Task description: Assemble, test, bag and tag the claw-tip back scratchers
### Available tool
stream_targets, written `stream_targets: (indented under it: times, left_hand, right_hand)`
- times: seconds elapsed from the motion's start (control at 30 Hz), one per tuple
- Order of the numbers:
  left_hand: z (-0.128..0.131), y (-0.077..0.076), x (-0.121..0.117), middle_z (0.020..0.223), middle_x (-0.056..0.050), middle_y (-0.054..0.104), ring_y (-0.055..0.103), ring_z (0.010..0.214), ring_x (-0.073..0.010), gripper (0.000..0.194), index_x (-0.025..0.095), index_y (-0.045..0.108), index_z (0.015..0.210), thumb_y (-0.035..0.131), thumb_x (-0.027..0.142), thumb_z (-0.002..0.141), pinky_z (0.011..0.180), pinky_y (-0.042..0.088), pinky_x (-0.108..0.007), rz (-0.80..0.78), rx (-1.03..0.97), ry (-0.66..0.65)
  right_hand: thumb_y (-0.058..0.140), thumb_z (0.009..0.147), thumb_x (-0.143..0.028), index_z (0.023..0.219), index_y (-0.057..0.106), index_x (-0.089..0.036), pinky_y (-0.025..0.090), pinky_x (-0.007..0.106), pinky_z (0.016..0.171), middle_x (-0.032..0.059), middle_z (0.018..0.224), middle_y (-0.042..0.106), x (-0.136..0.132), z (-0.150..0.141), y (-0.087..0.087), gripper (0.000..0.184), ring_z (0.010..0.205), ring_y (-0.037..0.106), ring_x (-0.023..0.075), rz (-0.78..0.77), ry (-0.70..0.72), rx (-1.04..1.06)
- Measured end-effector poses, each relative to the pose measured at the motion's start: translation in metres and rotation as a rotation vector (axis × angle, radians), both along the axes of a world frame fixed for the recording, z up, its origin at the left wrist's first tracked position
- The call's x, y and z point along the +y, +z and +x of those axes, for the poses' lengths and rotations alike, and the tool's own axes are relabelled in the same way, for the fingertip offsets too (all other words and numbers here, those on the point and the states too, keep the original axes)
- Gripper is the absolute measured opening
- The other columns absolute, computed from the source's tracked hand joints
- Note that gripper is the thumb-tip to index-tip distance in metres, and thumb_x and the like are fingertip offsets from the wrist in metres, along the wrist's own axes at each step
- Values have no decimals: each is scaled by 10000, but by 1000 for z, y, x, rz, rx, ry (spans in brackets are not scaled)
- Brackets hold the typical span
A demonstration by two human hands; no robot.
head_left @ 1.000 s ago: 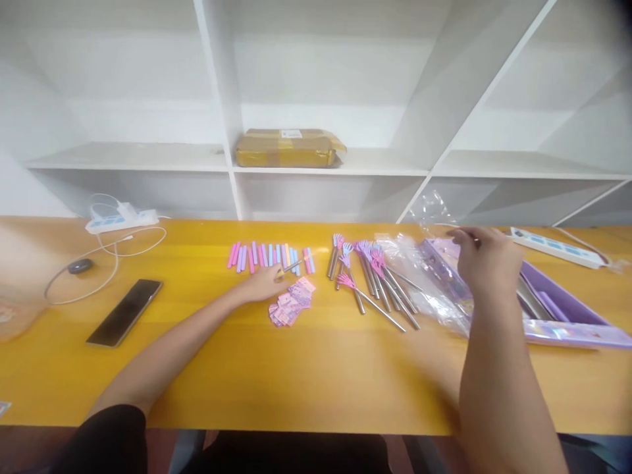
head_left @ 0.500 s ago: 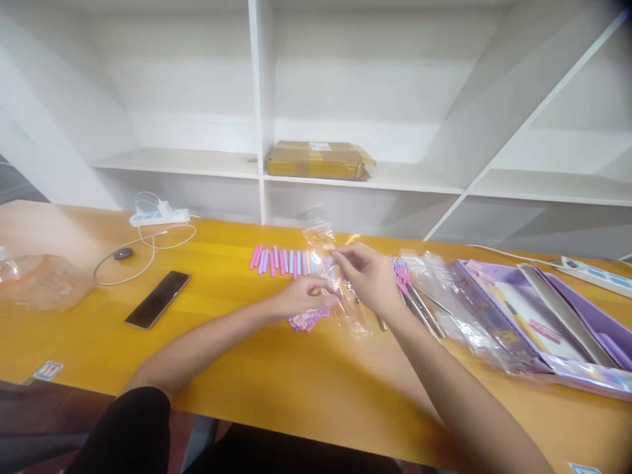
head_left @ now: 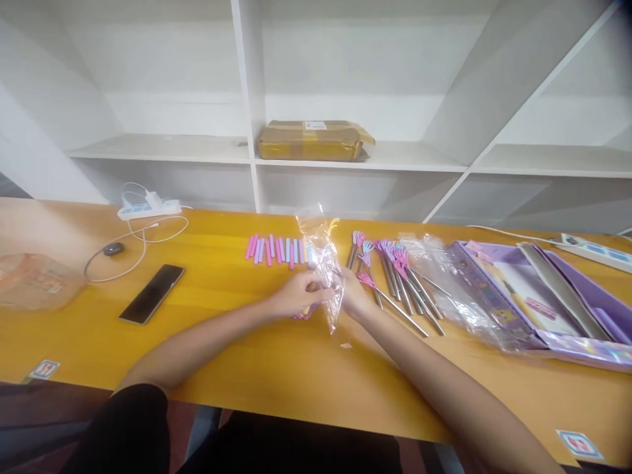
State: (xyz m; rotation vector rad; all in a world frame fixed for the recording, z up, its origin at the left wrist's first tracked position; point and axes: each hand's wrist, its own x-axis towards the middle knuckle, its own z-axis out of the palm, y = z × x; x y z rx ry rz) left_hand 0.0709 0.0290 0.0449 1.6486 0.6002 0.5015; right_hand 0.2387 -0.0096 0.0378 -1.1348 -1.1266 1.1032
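A clear plastic bag (head_left: 323, 247) stands upright between my two hands, above the table. My left hand (head_left: 297, 294) has its thumb and fingers closed on the bag's near side. On the other side, my right hand (head_left: 353, 293) grips the bag too, its fingertips partly hidden behind the shiny film. Under my left hand a bit of the small purple and pink cards (head_left: 302, 316) shows. Behind the hands lies a row of short pink, purple and blue sticks (head_left: 279, 250). Right of my right hand are several metal back scratchers (head_left: 402, 280) with pink, blue and purple hand-shaped heads.
Crumpled clear plastic (head_left: 444, 283) lies beside an open purple box (head_left: 536, 329) on the right. On the left are a black phone (head_left: 152, 294), a cable with a white power strip (head_left: 148, 209), and an orange-tinted bag (head_left: 39, 283). A taped parcel (head_left: 311, 141) sits on the shelf behind.
My right hand has come down and towards me, bringing the bag more upright between both hands. More of the back scratchers show now. The view has shifted slightly.
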Motion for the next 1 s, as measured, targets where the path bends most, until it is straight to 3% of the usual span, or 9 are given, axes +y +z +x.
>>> stream_targets:
  times: [0.13,0.23,0.33,0.43,0.53,0.7,0.83,0.93,1.0]
  left_hand:
    - [-22,-9,4,946,-74,768,728,890,-207,397,169,747,956,838,542,855,845,574,-342,-49,-147,220]
    - [-48,-17,11,1116,-107,780,742,1018,-241,437,173,714,1054,858,531,848,923,607,-402,-129,-291,428]
    - [-69,-26,11,1201,-107,769,744,1085,-260,468,199,636,1086,881,510,837,909,642,-433,-151,-416,550]
    - [-80,-31,5,1230,-101,761,756,1100,-261,504,225,564,1131,846,553,871,897,666,-451,-194,-458,615]
    - [-84,-26,-1,1233,-78,757,768,1098,-245,520,256,484,1129,820,577,896,897,675,-449,-266,-494,605]
    - [-87,-7,-6,1251,27,747,772,1150,-198,527,298,399,1086,831,541,905,1002,644,-455,-378,-638,622]
    - [-90,0,-6,1166,-37,802,796,1114,-233,506,262,512,1132,902,432,859,1059,609,-441,-422,-589,552]
    - [-92,-2,-8,1191,-124,812,790,1153,-272,449,192,631,1119,937,337,824,1130,564,-440,-408,-532,454]
    - [-93,-4,-9,1200,-129,810,783,1173,-278,381,168,696,1087,932,315,827,1157,548,-447,-411,-523,443]
  right_hand:
    - [745,854,-705,888,656,-226,556,338,867,36,913,697,-3,22,-1,489,876,648,187,56,-183,76]
    - [655,955,-695,929,587,-247,508,286,704,-20,768,561,-19,32,-1,455,686,535,143,124,-286,88]
    - [515,1056,-670,882,542,-240,350,268,547,-47,656,414,-43,25,-3,464,563,375,131,114,-86,-186]
    - [389,1121,-594,826,521,-224,371,285,615,-4,705,520,-62,10,-6,492,634,465,148,134,174,-581]
    - [318,1147,-508,878,569,-222,400,299,664,20,757,609,-70,2,-12,466,668,542,166,127,259,-826]
    - [311,1147,-441,987,629,-222,411,305,653,44,806,686,-74,8,-22,418,666,608,185,136,206,-994]
    - [319,1148,-429,916,600,-242,430,305,629,22,729,650,-75,10,-26,409,626,606,190,150,229,-965]
    - [377,1140,-425,1117,632,-260,480,313,636,17,799,712,-75,9,-27,306,672,677,213,133,225,-921]
    - [410,1136,-422,1241,610,-270,516,321,657,28,893,757,-73,9,-29,272,741,725,227,144,197,-910]
